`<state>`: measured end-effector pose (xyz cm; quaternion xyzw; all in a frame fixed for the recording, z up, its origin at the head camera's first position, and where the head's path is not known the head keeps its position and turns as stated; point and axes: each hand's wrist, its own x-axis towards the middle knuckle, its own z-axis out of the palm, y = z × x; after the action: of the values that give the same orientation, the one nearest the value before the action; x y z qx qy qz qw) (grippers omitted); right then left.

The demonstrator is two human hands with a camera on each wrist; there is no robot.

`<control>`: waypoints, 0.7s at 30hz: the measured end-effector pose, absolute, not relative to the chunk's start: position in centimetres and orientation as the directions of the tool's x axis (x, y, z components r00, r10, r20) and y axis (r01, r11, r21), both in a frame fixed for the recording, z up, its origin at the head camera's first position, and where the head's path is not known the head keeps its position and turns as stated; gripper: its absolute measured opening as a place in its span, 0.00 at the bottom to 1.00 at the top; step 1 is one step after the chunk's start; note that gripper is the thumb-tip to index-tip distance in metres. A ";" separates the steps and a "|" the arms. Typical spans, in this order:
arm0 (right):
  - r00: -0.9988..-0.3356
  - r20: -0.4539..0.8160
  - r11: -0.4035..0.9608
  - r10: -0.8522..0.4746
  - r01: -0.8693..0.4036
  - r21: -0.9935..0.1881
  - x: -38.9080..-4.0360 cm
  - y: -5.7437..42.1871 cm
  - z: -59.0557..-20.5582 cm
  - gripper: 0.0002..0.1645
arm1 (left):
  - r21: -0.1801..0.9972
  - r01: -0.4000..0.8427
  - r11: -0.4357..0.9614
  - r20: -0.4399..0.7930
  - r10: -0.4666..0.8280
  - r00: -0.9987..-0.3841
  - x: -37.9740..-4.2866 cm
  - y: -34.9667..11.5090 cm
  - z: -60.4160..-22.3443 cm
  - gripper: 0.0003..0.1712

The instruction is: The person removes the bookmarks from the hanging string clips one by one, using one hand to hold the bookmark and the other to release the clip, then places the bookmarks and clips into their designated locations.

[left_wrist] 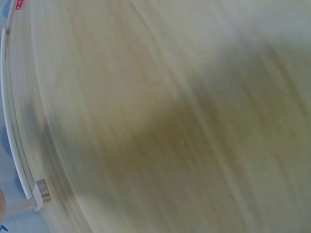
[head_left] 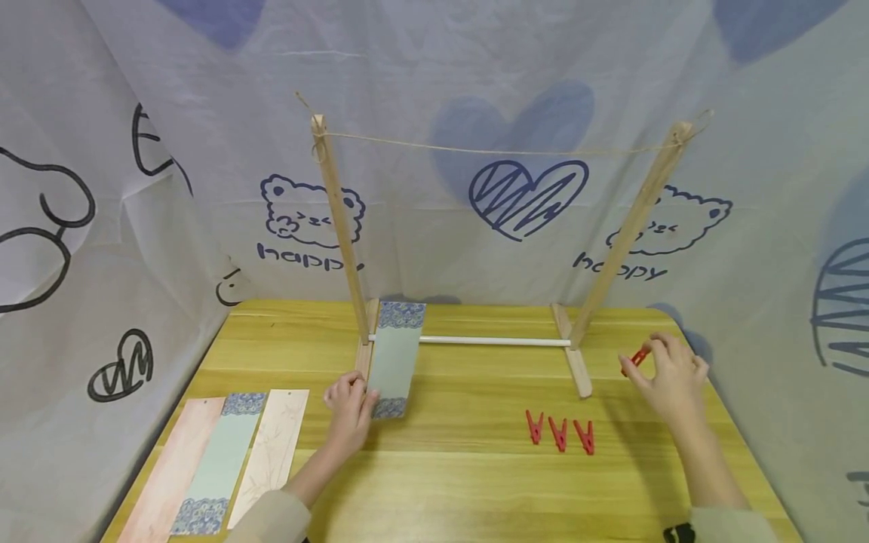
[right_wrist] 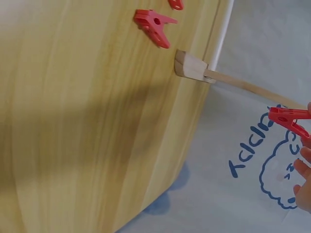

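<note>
My left hand [head_left: 349, 411] pinches the lower left edge of a pale green bookmark-like card [head_left: 397, 362] with blue patterned bands at both ends. The card is held up in front of the rack's left foot and overlaps the white rod in the head view. On the right, my right hand [head_left: 675, 377] pinches a red clothespin [head_left: 634, 361] between thumb and fingers, above the right part of the table. In the right wrist view the same clothespin [right_wrist: 291, 119] points away from the fingertips. The left wrist view shows mostly tabletop, the card being out of it.
A wooden rack has a left post [head_left: 342, 226] and right post [head_left: 627, 234], with a string [head_left: 475, 149] between their tops and a white rod [head_left: 495, 341] below. Three red clothespins [head_left: 559, 434] lie on the table [head_left: 475, 483]. Pink [head_left: 179, 460], green [head_left: 220, 460] and cream [head_left: 271, 452] cards lie left.
</note>
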<state>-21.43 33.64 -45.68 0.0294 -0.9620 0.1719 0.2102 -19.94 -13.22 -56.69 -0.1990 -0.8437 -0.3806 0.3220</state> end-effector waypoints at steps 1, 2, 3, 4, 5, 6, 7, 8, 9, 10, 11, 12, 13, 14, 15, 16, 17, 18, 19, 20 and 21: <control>-0.911 0.413 0.938 0.014 -0.131 -0.321 -21.4 33.6 -45.8 0.21 | 0.512 0.581 0.632 0.697 0.089 -0.712 -19.8 -13.3 -56.7 0.24; -0.912 0.411 0.937 0.014 -0.132 -0.324 -21.4 33.6 -46.0 0.21 | 0.512 0.579 0.634 0.696 0.089 -0.712 -19.7 -13.4 -56.8 0.24; -0.913 0.407 0.937 0.014 -0.130 -0.325 -21.4 33.6 -46.1 0.21 | 0.510 0.579 0.636 0.698 0.088 -0.711 -19.6 -13.5 -56.9 0.24; -0.913 0.407 0.937 0.012 -0.131 -0.323 -21.3 33.6 -46.2 0.21 | 0.509 0.578 0.638 0.698 0.087 -0.711 -19.5 -13.6 -57.0 0.24; -0.914 0.405 0.938 0.011 -0.131 -0.320 -21.3 33.6 -46.3 0.21 | 0.509 0.575 0.640 0.697 0.085 -0.712 -19.4 -13.7 -57.1 0.24; -0.916 0.400 0.939 0.009 -0.130 -0.319 -21.3 33.6 -46.5 0.21 | 0.511 0.573 0.641 0.698 0.081 -0.712 -19.3 -13.8 -57.2 0.24; -0.919 0.395 0.940 0.007 -0.129 -0.317 -21.2 33.6 -46.6 0.21 | 0.513 0.571 0.641 0.697 0.077 -0.713 -19.2 -13.9 -57.3 0.24; -0.920 0.391 0.940 0.005 -0.130 -0.316 -21.2 33.6 -46.7 0.21 | 0.516 0.568 0.641 0.695 0.075 -0.715 -19.1 -14.0 -57.3 0.24; -0.921 0.389 0.940 0.001 -0.132 -0.315 -21.1 33.5 -46.8 0.21 | 0.518 0.566 0.642 0.695 0.071 -0.716 -18.9 -14.1 -57.4 0.24; -0.922 0.387 0.941 -0.003 -0.134 -0.311 -21.1 33.5 -47.0 0.21 | 0.520 0.564 0.642 0.693 0.069 -0.718 -18.8 -14.2 -57.4 0.24; -0.923 0.384 0.941 -0.006 -0.134 -0.309 -21.0 33.5 -47.1 0.21 | 0.523 0.562 0.641 0.691 0.067 -0.720 -18.6 -14.3 -57.4 0.23; -0.924 0.382 0.941 -0.008 -0.136 -0.309 -21.0 33.5 -47.3 0.21 | 0.526 0.559 0.641 0.688 0.066 -0.723 -18.5 -14.4 -57.5 0.23; -0.924 0.383 0.943 -0.011 -0.137 -0.303 -21.0 33.5 -47.5 0.21 | 0.532 0.556 0.638 0.683 0.064 -0.727 -18.3 -14.6 -57.5 0.23; -0.924 0.381 0.945 -0.012 -0.136 -0.299 -20.9 33.5 -47.7 0.21 | 0.538 0.552 0.637 0.677 0.063 -0.733 -18.1 -14.7 -57.6 0.22; -0.925 0.381 0.947 -0.013 -0.134 -0.293 -20.9 33.5 -47.9 0.21 | 0.545 0.548 0.635 0.673 0.060 -0.738 -18.0 -14.9 -57.7 0.22; -0.925 0.380 0.948 -0.013 -0.132 -0.289 -20.8 33.5 -48.1 0.21 | 0.551 0.544 0.633 0.668 0.056 -0.742 -17.8 -15.0 -57.8 0.21; -0.924 0.382 0.948 -0.014 -0.134 -0.290 -20.8 33.5 -48.3 0.21 | 0.556 0.539 0.633 0.664 0.051 -0.746 -17.7 -15.2 -57.9 0.21; -0.923 0.384 0.948 -0.014 -0.135 -0.289 -20.7 33.5 -48.5 0.21 | 0.560 0.534 0.633 0.662 0.046 -0.748 -17.5 -15.3 -58.0 0.21; -0.923 0.386 0.949 -0.015 -0.135 -0.286 -20.6 33.5 -48.7 0.21 | 0.562 0.532 0.634 0.661 0.042 -0.749 -17.3 -15.5 -58.1 0.21; -0.922 0.388 0.948 -0.018 -0.139 -0.286 -20.6 33.5 -48.8 0.21 | 0.560 0.526 0.640 0.661 0.038 -0.749 -17.2 -15.6 -58.2 0.21; -0.920 0.390 0.948 -0.022 -0.143 -0.284 -20.5 33.5 -49.0 0.20 | 0.559 0.523 0.644 0.663 0.032 -0.748 -17.1 -15.8 -58.3 0.21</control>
<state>-20.49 33.52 -48.96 0.0425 -0.9675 0.1554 0.1948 -17.06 -15.76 -58.31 -0.1633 -0.8500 -0.3892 0.3151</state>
